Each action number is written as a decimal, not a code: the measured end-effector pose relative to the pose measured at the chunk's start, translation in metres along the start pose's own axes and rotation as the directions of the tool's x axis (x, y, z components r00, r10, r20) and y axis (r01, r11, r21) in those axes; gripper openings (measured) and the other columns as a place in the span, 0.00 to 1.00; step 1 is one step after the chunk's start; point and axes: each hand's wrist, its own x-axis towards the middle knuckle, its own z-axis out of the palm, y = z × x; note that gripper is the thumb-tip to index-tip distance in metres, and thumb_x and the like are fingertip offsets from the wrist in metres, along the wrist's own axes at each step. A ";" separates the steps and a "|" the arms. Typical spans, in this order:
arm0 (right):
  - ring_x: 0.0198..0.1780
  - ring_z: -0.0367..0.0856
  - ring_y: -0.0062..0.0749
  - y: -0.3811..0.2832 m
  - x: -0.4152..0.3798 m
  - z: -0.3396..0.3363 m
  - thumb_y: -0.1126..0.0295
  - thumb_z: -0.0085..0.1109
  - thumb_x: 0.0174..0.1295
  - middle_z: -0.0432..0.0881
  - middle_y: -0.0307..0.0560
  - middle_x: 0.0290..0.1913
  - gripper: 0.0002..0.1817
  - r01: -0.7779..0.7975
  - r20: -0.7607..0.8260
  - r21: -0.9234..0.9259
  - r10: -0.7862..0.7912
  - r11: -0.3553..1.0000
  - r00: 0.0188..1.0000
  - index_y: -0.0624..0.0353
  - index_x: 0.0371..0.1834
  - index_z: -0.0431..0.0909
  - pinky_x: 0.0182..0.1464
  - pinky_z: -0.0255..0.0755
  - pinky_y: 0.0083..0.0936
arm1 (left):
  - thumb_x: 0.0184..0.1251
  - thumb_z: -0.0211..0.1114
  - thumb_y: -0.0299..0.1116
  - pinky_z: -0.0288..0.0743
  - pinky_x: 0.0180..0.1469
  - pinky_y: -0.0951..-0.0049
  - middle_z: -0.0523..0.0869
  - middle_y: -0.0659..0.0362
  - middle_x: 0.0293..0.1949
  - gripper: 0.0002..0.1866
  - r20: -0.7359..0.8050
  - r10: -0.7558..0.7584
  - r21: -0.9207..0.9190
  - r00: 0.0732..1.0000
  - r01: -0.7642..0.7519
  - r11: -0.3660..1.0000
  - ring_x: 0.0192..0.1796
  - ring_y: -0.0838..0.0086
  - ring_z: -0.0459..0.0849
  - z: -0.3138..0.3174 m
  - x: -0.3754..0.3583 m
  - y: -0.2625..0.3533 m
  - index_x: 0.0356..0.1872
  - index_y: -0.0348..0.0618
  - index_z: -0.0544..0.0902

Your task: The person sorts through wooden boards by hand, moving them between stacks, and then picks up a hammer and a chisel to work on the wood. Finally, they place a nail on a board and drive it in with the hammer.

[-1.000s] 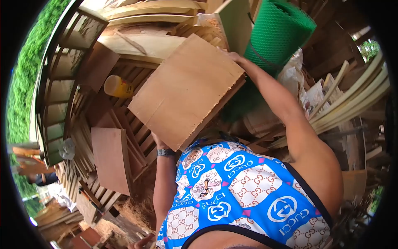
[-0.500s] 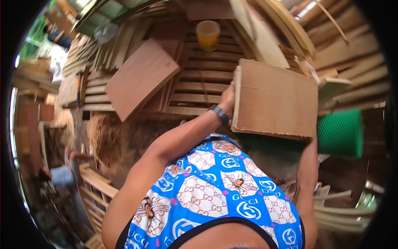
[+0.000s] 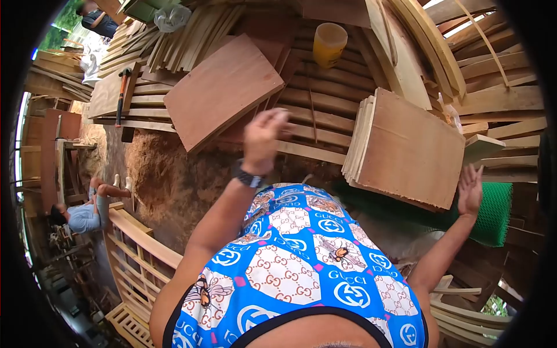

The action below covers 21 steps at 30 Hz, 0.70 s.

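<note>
A stack of thin plywood boards [image 3: 410,149] lies on the slatted wood at the right, its left edges slightly uneven. My right hand [image 3: 469,190] is open beside the stack's right edge, fingers stretched out and palm toward the boards. My left hand [image 3: 265,139], with a dark watch on the wrist, is blurred by motion. It is empty, its fingers loosely bent and the thumb apart, near the corner of another stack of reddish plywood panels [image 3: 223,90] on the left.
Behind the boards stands a yellow plastic tub [image 3: 330,45]. A hammer [image 3: 122,95] lies at the left, near stacked wood strips [image 3: 194,36]. Green mesh roll [image 3: 492,214] sits at the right. A person [image 3: 87,216] sits at far left; another person [image 3: 97,20] is at upper left.
My left hand has let go of the plywood stack and moved left toward the reddish panels. My right hand has opened from the stack's near right corner and now lies along its right side.
</note>
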 end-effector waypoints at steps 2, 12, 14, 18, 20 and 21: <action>0.78 0.67 0.41 -0.020 -0.032 0.054 0.50 0.44 0.81 0.70 0.53 0.77 0.34 0.464 -0.052 -0.386 -0.521 0.797 0.852 0.62 0.80 0.62 0.80 0.56 0.37 | 0.76 0.66 0.34 0.80 0.51 0.74 0.88 0.57 0.44 0.12 -0.280 0.316 0.194 0.907 -0.269 0.943 0.46 0.75 0.86 -0.067 0.006 0.016 0.53 0.37 0.85; 0.67 0.79 0.44 0.004 -0.024 0.352 0.49 0.59 0.73 0.80 0.58 0.67 0.37 0.801 0.878 -0.453 0.039 0.392 0.477 0.63 0.77 0.67 0.69 0.72 0.35 | 0.75 0.65 0.49 0.76 0.62 0.65 0.85 0.43 0.59 0.35 -0.595 0.171 0.517 0.785 0.211 0.830 0.59 0.63 0.84 -0.174 0.011 -0.024 0.66 0.23 0.73; 0.69 0.78 0.51 0.032 0.000 0.400 0.40 0.61 0.69 0.79 0.67 0.67 0.48 0.786 0.800 -0.596 0.033 0.164 0.599 0.71 0.78 0.62 0.70 0.71 0.35 | 0.78 0.61 0.49 0.74 0.64 0.66 0.84 0.46 0.60 0.34 -0.412 0.106 0.374 0.905 0.063 0.925 0.59 0.63 0.84 -0.179 0.019 -0.043 0.68 0.23 0.72; 0.70 0.77 0.53 0.114 0.100 0.454 0.31 0.55 0.68 0.81 0.68 0.64 0.47 0.565 0.617 -0.767 0.105 0.304 0.780 0.69 0.68 0.76 0.69 0.72 0.35 | 0.83 0.56 0.50 0.74 0.64 0.67 0.85 0.49 0.60 0.32 -0.442 0.042 0.031 0.896 -0.031 0.999 0.59 0.66 0.83 -0.134 0.009 -0.048 0.67 0.24 0.74; 0.68 0.78 0.57 0.141 0.109 0.462 0.30 0.51 0.69 0.83 0.67 0.62 0.43 0.452 0.662 -0.708 0.288 0.543 0.692 0.65 0.60 0.84 0.69 0.72 0.39 | 0.84 0.53 0.50 0.75 0.63 0.67 0.85 0.51 0.59 0.31 -0.498 0.089 0.131 0.863 -0.027 0.991 0.57 0.70 0.83 -0.127 0.004 -0.047 0.66 0.26 0.76; 0.67 0.79 0.59 0.137 0.092 0.462 0.31 0.51 0.69 0.84 0.66 0.60 0.42 0.549 0.654 -0.733 0.194 0.402 0.731 0.64 0.57 0.85 0.68 0.72 0.41 | 0.85 0.53 0.51 0.76 0.63 0.67 0.85 0.51 0.58 0.31 -0.514 0.147 0.236 0.845 -0.026 0.971 0.57 0.70 0.83 -0.125 0.001 -0.055 0.65 0.27 0.77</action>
